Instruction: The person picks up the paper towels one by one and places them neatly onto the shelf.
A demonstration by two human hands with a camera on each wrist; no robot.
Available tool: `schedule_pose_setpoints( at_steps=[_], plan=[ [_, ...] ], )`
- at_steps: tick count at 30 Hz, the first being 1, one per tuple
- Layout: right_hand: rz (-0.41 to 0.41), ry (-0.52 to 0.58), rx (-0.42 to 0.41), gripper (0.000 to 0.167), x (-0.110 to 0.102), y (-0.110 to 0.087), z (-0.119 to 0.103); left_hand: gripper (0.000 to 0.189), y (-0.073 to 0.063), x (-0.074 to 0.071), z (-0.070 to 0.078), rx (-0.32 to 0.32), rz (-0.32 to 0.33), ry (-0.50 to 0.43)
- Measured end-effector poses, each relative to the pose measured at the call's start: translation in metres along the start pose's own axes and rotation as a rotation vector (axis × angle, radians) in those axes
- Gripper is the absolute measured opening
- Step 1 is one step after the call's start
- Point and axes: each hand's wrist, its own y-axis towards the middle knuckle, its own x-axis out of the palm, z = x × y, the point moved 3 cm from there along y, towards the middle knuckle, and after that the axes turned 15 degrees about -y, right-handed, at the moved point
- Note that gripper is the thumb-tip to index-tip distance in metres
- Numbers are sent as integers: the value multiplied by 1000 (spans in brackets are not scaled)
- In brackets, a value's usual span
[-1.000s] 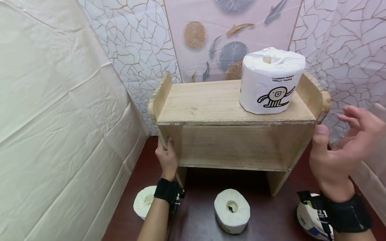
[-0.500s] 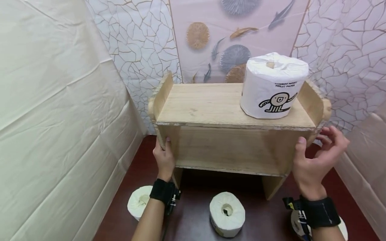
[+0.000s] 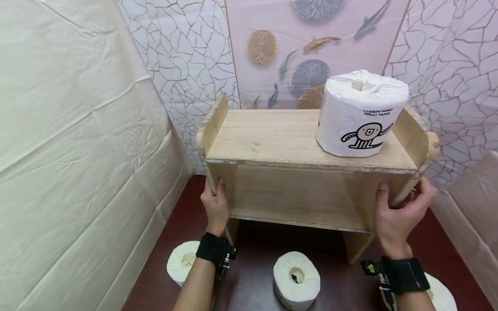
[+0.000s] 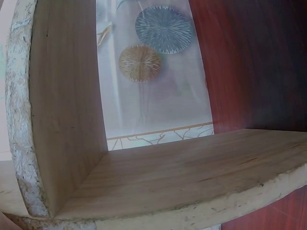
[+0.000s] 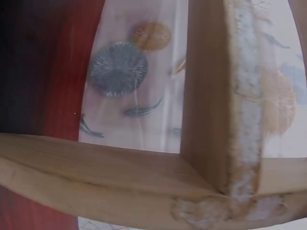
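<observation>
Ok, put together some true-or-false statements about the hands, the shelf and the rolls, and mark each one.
1. The left hand grips a side of the wooden shelf. True.
2. The right hand touches nothing. False: the right hand grips the shelf's other side.
3. A white-wrapped roll stands on the top board. True.
4. In the head view, the bottom-middle roll lies on its side. False: the bottom-middle roll stands upright.
</observation>
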Motion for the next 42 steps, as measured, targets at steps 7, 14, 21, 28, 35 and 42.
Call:
schedule_pose_setpoints(
  at_steps=[7,14,21,28,35,42],
  plan=[
    [-21,-44,18,56,1,-7,8,35,-1,-4,1,3,4,5],
    [-58,-156,36,53,-6,-11,22,35,0,0,-1,-23,-15,-26],
    [-192,-311,104,49,-7,-20,38,38,-1,-4,1,-12,6,-1],
    [-240,-383,175,44,-12,-21,37,36,-1,0,-2,-31,-15,-25],
    [-229,-376,173,43,-15,-23,39,37,-4,1,3,-106,-22,-44],
    [-246,-329,123,45,-9,-22,37,41,-1,0,10,-217,-43,-82]
  ],
)
